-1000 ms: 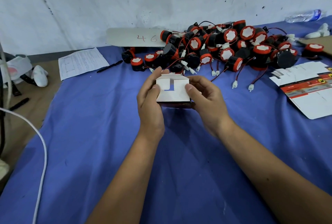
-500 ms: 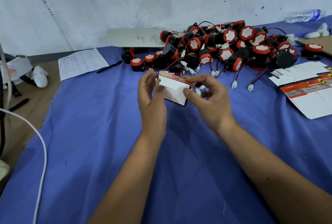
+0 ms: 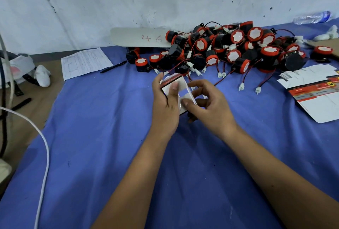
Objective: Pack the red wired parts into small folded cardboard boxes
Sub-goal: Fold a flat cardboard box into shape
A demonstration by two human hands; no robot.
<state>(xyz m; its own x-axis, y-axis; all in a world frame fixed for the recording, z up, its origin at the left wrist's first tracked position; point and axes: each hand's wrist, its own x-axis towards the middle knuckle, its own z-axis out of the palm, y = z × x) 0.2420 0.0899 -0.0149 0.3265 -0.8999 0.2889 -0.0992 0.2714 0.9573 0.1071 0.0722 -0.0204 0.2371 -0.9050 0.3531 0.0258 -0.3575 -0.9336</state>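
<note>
We've got the small box [image 3: 174, 89] pinched in both hands, left hand [image 3: 165, 107] and right hand [image 3: 207, 107], just in front of the pile of red parts [image 3: 229, 50], seemingly mid-fold, so next we reach back for a part to pack.

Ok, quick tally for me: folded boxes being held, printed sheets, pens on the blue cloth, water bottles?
Folded box, held: 1
Printed sheet: 1
Pen on the blue cloth: 1
Water bottle: 1
Total: 4
</note>
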